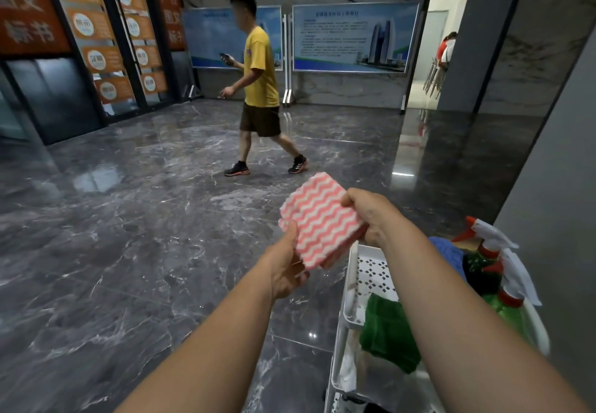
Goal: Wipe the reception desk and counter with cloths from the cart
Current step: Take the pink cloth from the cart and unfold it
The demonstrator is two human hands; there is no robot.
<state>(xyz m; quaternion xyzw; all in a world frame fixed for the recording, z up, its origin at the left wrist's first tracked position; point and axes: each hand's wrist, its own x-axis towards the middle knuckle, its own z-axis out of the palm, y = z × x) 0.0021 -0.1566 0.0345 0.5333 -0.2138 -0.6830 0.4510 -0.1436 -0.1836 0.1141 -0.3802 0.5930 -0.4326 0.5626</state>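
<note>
A white tiered cart [350, 286] stands at the lower right on the dark marble floor [129, 235], against a grey wall. Its top tray has a perforated bottom and holds a green cloth [387, 332] draped over the near side, a blue cloth [448, 251] at the far end, and a cluster of green spray bottles [508, 307] with red-and-white triggers along the wall side. The tier below holds something pale that cannot be made out. The pink-and-white wavy-striped cloth [317, 215], a folded wad of several layers, is held up in the air just past the far left corner of the cart, over the floor, between both hands. The left hand [287, 270] grips its near lower corner, thumb on top and fingers curled beneath. The right hand [371, 215] clasps its right edge from above, fingers wrapped round the layers. Further off, a person in a yellow shirt [259, 67] walks across the hall holding a phone, in front of two blue notice boards [351, 38].
</note>
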